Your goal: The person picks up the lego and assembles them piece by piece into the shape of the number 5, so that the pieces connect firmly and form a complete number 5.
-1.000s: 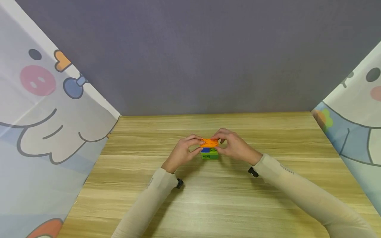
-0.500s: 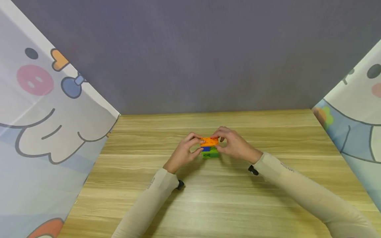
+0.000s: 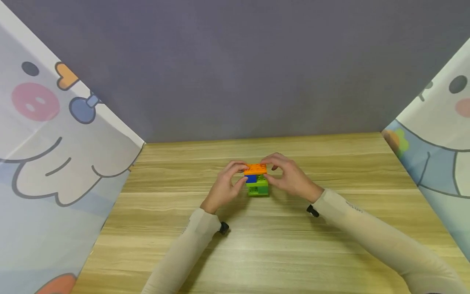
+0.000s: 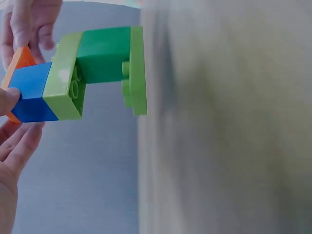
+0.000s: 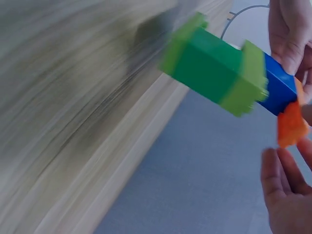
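Note:
In the middle of the table stands a stack of toy building bricks. From the bottom up it has a thin lime-green plate (image 4: 139, 70), a dark green brick (image 4: 103, 56), a lime-green brick (image 4: 63, 73), a blue brick (image 4: 36, 90) and an orange brick (image 3: 255, 169). The orange brick overhangs the blue one to the right. My left hand (image 3: 222, 185) pinches the orange brick's left end, its thumb against the blue brick. At the right end my right hand (image 3: 291, 177) holds the orange brick between thumb and fingers. Whether the bottom plate touches the table, I cannot tell.
A wood-grain table (image 3: 257, 249) lies under both forearms. Behind it rises a grey wall (image 3: 257, 73), and cartoon-printed panels (image 3: 84, 147) stand at the left and right.
In the head view the orange brick has risen a little and more of the stack's front side shows. Both hands have moved slightly with it, keeping their hold. The head view has shifted a little.

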A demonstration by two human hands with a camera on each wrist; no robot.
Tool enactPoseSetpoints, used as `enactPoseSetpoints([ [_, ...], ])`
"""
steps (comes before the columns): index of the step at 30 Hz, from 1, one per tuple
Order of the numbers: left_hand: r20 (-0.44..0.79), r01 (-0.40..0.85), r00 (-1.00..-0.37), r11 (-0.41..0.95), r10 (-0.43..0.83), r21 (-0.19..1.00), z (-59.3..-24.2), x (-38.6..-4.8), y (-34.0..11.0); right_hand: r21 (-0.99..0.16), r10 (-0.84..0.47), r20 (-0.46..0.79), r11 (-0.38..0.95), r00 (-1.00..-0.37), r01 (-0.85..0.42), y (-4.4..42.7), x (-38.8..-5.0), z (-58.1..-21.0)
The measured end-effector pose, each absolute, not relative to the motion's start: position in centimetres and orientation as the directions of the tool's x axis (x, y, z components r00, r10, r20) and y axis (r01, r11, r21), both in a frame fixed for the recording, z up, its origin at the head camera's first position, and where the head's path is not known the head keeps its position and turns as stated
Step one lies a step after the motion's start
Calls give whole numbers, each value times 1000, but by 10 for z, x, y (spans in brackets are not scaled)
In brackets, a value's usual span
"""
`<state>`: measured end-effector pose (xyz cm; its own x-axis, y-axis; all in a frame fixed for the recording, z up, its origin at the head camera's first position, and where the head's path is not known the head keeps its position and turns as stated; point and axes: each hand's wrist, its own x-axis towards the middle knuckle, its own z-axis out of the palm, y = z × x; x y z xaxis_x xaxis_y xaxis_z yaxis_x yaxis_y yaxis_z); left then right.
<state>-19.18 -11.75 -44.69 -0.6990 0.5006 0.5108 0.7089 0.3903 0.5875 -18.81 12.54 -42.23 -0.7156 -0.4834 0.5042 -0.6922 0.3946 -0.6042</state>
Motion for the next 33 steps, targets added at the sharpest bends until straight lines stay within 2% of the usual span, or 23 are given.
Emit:
enactPoseSetpoints([
  [3,535,703,-703,346,468,621,-439,-194,-120,-606,-419,577,356,-701,-711,130,-186,-422],
  [6,557,699,-707,310,435,645,-428,-196,-123,-564,-399,644,329,-653,-758,134,-183,-421],
  [9,551,672,-732,295,400,679,-416,-195,-125,-496,-461,661,323,-592,-806,136,-179,-422],
  [11,541,652,-751,289,380,701,-404,-190,-124,-475,-524,630,325,-574,-818,137,-176,-426],
  [14,529,636,-762,281,372,719,-385,-180,-121,-479,-579,573,336,-579,-811,137,-171,-431],
  [18,504,620,-775,301,381,725,-367,-168,-118,-520,-578,549,329,-604,-788,137,-165,-433],
  [26,408,548,-820,346,401,761,-383,-176,-124,-521,-593,567,278,-571,-807,138,-161,-428],
  [30,404,566,-797,322,449,759,-387,-177,-126,-529,-591,583,247,-558,-812,140,-161,-425],
  [33,428,626,-737,289,523,724,-387,-177,-126,-518,-582,604,234,-545,-823,142,-161,-423],
])
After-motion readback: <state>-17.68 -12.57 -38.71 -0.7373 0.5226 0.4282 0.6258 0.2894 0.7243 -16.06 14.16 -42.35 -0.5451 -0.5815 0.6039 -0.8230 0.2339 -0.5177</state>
